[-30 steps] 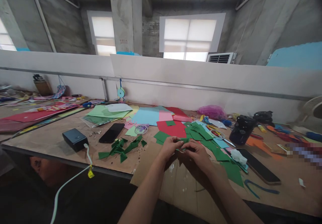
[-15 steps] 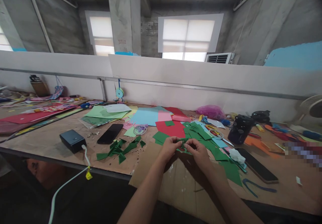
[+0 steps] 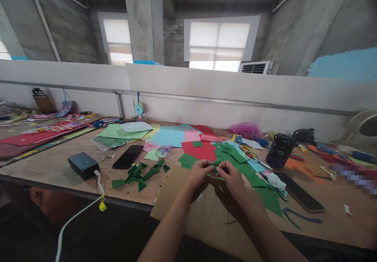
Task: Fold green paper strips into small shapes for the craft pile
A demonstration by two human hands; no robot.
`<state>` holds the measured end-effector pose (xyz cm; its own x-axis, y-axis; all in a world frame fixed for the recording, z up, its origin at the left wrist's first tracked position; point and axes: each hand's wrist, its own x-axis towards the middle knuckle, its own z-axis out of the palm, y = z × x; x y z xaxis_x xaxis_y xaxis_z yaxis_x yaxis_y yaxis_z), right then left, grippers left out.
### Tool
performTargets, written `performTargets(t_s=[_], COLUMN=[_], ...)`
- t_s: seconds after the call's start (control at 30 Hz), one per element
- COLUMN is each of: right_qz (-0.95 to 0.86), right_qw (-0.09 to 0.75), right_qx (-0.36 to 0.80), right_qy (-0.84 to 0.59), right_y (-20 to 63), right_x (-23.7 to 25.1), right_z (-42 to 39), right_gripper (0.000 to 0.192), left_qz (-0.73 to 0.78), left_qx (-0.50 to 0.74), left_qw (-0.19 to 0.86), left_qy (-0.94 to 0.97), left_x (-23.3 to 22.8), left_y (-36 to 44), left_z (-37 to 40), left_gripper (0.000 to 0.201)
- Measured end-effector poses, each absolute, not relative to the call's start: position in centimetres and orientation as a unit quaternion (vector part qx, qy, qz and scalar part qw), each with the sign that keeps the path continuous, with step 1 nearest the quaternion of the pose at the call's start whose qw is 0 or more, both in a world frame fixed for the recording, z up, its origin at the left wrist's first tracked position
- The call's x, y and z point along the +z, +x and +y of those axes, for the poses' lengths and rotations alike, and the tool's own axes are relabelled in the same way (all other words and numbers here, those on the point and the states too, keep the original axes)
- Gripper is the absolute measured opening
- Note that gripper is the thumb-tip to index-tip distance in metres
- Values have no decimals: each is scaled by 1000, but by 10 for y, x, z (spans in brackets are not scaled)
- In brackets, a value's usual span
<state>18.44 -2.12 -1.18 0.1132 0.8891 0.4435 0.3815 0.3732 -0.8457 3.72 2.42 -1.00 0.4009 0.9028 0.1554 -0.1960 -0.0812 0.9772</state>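
Between my two hands is a small piece of green paper [image 3: 216, 164], pinched by the fingertips and partly hidden by them. My left hand [image 3: 200, 172] is closed on its left side. My right hand [image 3: 230, 174] grips it from the right, thumb and fingers pressed together. Both hands are above the upper part of a brown cardboard sheet [image 3: 206, 215]. Flat green paper sheets [image 3: 232, 152] lie just beyond and to the right of my hands. Left of the cardboard is a loose heap of small folded green pieces [image 3: 143, 175].
A black power box [image 3: 84, 164] with a white cable and a phone [image 3: 128, 157] lie to the left. On the right are a dark cup [image 3: 279, 150], another phone [image 3: 300, 193] and a crumpled tissue [image 3: 277, 181]. Red paper [image 3: 198, 152] and blue paper [image 3: 167, 136] lie farther back.
My fingers have shifted slightly closer together around the green paper. The whole view has moved a little, so things sit slightly farther left.
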Motion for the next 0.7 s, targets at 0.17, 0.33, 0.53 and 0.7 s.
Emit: performTargets(t_s=[0.17,0.33,0.53,0.7], right_qz=[-625,-633,-597,-570], right_qw=[541,529,576,577], right_qx=[220,214,281,352], right_qy=[-518,-523,-483,-467], right_y=[184,183,185,186], right_x=[-11,-12,-11,-9], right_z=[-22,-23,-22,-22], right_gripper=[18,24,24,27], left_qz=[317,335,308,292], left_qx=[445,447,469,503], left_qw=[601,556,587,590], left_qy=[583,616,583,560], left_x=[-8,-11,-12,-8], left_y=[36,36,38,35], left_z=[22,22,26,25], left_gripper=[29,36,40,39])
